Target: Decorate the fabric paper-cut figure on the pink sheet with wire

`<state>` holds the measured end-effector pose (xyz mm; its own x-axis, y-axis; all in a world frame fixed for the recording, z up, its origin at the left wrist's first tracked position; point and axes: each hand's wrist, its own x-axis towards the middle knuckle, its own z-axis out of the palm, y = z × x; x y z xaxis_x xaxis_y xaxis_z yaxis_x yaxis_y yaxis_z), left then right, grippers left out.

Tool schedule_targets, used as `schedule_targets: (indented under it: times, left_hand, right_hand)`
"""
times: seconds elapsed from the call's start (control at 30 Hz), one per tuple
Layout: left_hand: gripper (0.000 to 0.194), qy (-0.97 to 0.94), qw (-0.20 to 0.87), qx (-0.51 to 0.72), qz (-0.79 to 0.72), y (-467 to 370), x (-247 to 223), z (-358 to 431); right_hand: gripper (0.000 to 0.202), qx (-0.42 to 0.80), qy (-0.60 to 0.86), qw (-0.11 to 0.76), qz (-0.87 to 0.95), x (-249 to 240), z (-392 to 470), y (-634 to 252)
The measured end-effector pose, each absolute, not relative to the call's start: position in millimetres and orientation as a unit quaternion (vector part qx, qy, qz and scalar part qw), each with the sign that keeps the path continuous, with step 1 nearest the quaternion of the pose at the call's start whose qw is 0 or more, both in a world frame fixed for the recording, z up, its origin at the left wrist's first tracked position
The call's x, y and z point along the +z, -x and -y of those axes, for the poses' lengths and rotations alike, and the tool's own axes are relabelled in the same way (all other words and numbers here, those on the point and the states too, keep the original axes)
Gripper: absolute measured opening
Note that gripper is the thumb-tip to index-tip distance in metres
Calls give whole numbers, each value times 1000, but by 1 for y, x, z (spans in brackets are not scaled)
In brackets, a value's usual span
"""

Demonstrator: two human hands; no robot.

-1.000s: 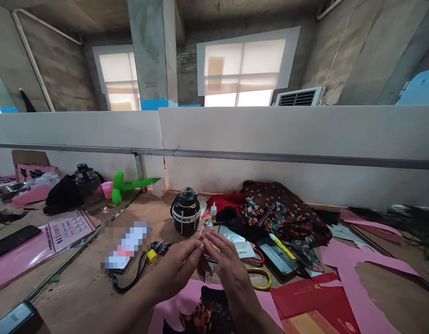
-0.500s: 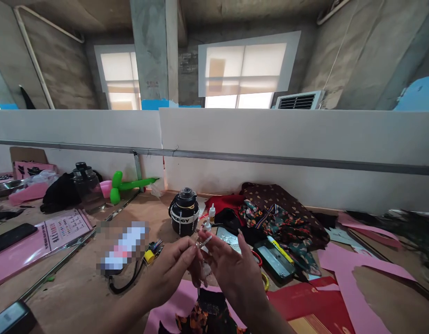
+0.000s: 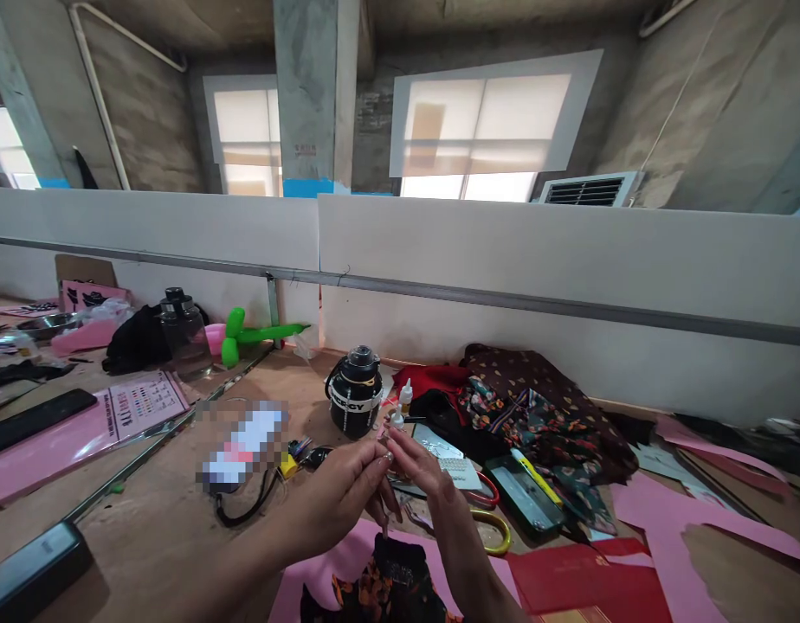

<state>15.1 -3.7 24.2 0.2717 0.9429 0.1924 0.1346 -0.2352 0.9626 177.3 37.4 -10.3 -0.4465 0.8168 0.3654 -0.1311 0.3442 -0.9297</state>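
My left hand (image 3: 348,493) is closed in a pinch, its thumb and forefinger meeting at a tiny shiny spot. What is between them, if anything, is too small to make out. Against those fingertips lie the long, straight fingers of my right hand (image 3: 421,463), stretched out side by side. Below both hands is a black and orange floral cloth piece (image 3: 367,584) with a dark upper part, lying on a pink sheet (image 3: 289,597). Just beyond the fingertips stand small white dropper bottles (image 3: 406,396).
A black jug (image 3: 354,402) stands behind my hands. Yellow-handled scissors (image 3: 497,529), a dark case (image 3: 523,497) with a yellow pen, and piled patterned fabric (image 3: 536,398) are at right. A blurred-out phone (image 3: 248,446) lies left, near a green balloon (image 3: 263,333).
The view has turned slightly left. My right hand has tilted and its raised fingers have come down together towards my left fingertips. The small pale strip seen between the hands no longer shows.
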Motion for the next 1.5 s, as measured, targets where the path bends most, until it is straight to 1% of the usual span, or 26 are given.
schedule_targets:
  times: [0.1,0.17,0.27,0.43,0.57,0.73,0.9,1.0,1.1,1.17,1.27,1.4,1.43,1.47,1.5]
  left_hand:
    - [35,-659,451,434,-416,-15,25,4]
    - [35,-659,454,435,-413,-14,24,3]
    - [34,-652,476,436,-398,-14,21,1]
    - [33,-631,505,445,-385,-14,21,-1]
    - [33,-624,515,451,-375,-14,22,-3]
    - [33,-627,518,451,-366,-12,16,-5]
    - [32,-646,504,449,-357,-11,14,-6]
    - [31,-646,504,449,-356,-12,15,-7]
    - [32,-644,499,452,-362,-12,14,-8]
    - [33,-655,482,447,-372,-12,13,-8]
    - [34,-680,449,432,-386,-11,11,-9]
    - [34,-693,427,427,-395,-9,8,-10]
    - [34,-692,427,427,-396,-9,8,-10]
    - [34,-690,429,428,-397,-9,7,-10]
    - [33,-687,432,429,-397,-9,7,-10]
  right_hand:
    - [57,465,245,460,716,-4,-34,-181]
    - [55,478,245,452,712,-3,-34,-182]
    - [55,530,253,443,678,-7,-34,-181]
    - [61,675,239,435,545,-11,-31,-176]
    - [67,749,211,421,467,-5,-28,-174]
    - [68,798,198,406,398,-4,-30,-172]
    - [66,814,194,411,361,-4,-32,-170]
    - [64,806,210,422,357,-1,-30,-171]
    - [66,777,238,426,398,0,-29,-173]
    - [66,715,269,433,479,-2,-29,-175]
    - [60,601,296,451,590,-7,-32,-179]
    - [54,472,277,476,689,-12,-35,-181]
    - [53,448,276,478,703,-12,-35,-180]
    - [52,451,278,478,701,-12,-35,-179]
    - [52,482,280,476,681,-12,-35,-178]
